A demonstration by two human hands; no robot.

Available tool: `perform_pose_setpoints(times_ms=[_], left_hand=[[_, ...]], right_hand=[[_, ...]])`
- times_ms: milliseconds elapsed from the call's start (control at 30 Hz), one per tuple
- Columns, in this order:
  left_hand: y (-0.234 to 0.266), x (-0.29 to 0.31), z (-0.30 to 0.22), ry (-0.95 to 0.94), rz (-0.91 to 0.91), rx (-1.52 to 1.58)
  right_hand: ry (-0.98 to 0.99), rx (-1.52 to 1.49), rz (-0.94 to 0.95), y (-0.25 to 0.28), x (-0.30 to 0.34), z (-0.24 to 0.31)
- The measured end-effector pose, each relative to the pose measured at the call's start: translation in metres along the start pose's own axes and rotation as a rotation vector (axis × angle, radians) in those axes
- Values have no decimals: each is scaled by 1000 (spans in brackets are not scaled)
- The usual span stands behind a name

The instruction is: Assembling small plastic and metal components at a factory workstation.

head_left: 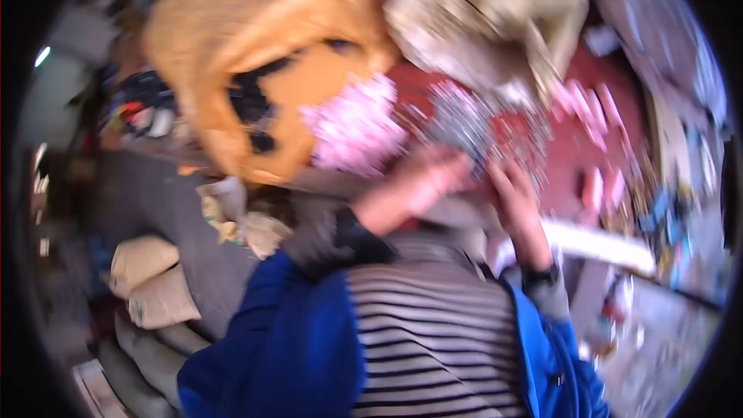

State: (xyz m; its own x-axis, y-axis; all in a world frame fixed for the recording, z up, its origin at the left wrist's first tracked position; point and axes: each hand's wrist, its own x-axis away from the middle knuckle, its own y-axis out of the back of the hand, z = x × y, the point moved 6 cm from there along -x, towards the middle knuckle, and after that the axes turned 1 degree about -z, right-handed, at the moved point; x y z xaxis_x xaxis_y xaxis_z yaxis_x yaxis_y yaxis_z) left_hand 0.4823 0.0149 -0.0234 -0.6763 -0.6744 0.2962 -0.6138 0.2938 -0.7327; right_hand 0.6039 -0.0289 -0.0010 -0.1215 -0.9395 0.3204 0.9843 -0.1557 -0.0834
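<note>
Head view, blurred by motion. Nearest, both hands meet at a heap of small silvery pieces (464, 120) on the red table (573, 147): left hand (414, 186) fingers curled at its edge, right hand (515, 201) fingers spread, touching it. Grip cannot be told. Loose, light, probably sharp-edged bits; best scooped from beneath. Beyond lie a pink bundle (356, 128), an orange sack (255, 54) and a beige sack (495, 8).

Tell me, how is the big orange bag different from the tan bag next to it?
The orange bag is bright orange and sits to the left; the tan bag is pale beige and sits to the right. The orange bag shows a dark opening; the tan bag shows none. Both are crumpled sacks lying beyond the hands, blurred.
</note>
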Motion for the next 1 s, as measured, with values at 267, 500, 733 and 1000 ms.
perform_pose_setpoints(times_ms=[267, 500, 733, 1000], left_hand=[[-8, 15, -13, -62, 52, 60], [0, 23, -20, -63, 56, 99], [11, 35, -29, -65, 12, 162], [23, 48, -21, -17, -62, 220]], right_hand=[[559, 330, -98, -25, 18, 20], [769, 645, -128, -58, 29, 47], [884, 762, -63, -78, 27, 50], [731, 674, -46, -77, 28, 39]])
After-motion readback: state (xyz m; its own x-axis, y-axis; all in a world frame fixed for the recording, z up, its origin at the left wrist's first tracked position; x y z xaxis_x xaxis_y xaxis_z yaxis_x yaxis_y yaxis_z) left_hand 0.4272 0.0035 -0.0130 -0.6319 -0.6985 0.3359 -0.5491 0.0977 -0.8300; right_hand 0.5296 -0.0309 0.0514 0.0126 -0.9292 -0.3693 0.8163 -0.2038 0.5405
